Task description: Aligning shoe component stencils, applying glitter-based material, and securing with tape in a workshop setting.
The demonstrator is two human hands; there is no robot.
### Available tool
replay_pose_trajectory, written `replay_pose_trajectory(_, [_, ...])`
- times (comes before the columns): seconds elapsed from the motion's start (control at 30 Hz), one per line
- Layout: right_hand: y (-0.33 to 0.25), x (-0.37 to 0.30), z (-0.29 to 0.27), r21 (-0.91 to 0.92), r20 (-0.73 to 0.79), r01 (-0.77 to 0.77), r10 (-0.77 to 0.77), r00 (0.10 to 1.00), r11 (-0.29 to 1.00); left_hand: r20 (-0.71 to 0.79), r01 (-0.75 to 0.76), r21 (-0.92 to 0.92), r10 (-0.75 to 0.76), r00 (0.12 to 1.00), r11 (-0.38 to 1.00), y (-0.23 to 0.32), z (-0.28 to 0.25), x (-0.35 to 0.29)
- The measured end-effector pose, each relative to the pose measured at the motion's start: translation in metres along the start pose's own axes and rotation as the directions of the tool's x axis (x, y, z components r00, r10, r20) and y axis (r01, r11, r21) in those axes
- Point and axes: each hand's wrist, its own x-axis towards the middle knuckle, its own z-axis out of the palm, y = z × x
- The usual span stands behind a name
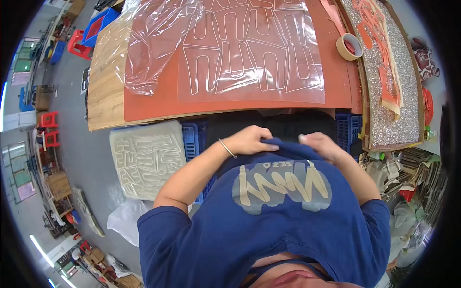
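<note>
The hem of my dark blue T-shirt [283, 189] is bunched up in front of me, just below the table edge. My left hand [252, 139], with a bangle on its wrist, is closed on the bunched cloth. My right hand [321, 144] is curled at the other side of the hem and seems to grip it; the shirt partly hides its fingers. Beyond both hands, a clear plastic sheet [249, 53] with white outlined U-like shapes lies on a reddish-orange board [163, 106]. Neither hand touches the sheet.
Crumpled clear film [153, 48] lies left of the sheet. A tape roll [349, 47] sits at the board's right. Further right stands a glittery grey panel [394, 115] with orange strips. Stacked pale patterned sheets [150, 156] and a blue crate [191, 139] are at lower left.
</note>
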Motion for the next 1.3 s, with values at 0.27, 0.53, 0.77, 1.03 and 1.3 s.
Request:
replay_pose_trajectory(0.27, [0.012,0.000,-0.025,-0.898,0.010,0.191,-0.416,0.909,0.395,-0.003,0.401,0.299,-0.419,0.908,0.866,-0.003,0.010,-0.016])
replay_pose_trajectory(0.53, [0.042,-0.013,-0.031,-0.900,0.147,0.300,-0.427,0.892,0.316,-0.315,0.212,0.456,-0.066,0.947,0.864,-0.008,0.053,-0.025])
replay_pose_trajectory(0.77, [0.039,-0.007,-0.024,-0.840,-0.034,0.233,-0.476,0.879,0.490,-0.164,0.138,0.252,-0.098,0.982,0.958,-0.022,0.048,-0.007])
replay_pose_trajectory(1.03, [0.055,0.032,-0.040,-0.928,0.234,0.371,-0.708,0.667,0.043,-0.191,0.278,0.021,-0.269,0.944,0.960,-0.047,0.045,0.013])
replay_pose_trajectory(1.3, [0.024,0.035,-0.032,-0.804,0.503,0.590,-0.607,0.615,-0.069,-0.421,0.419,0.111,-0.339,0.841,0.901,-0.047,0.038,0.038])
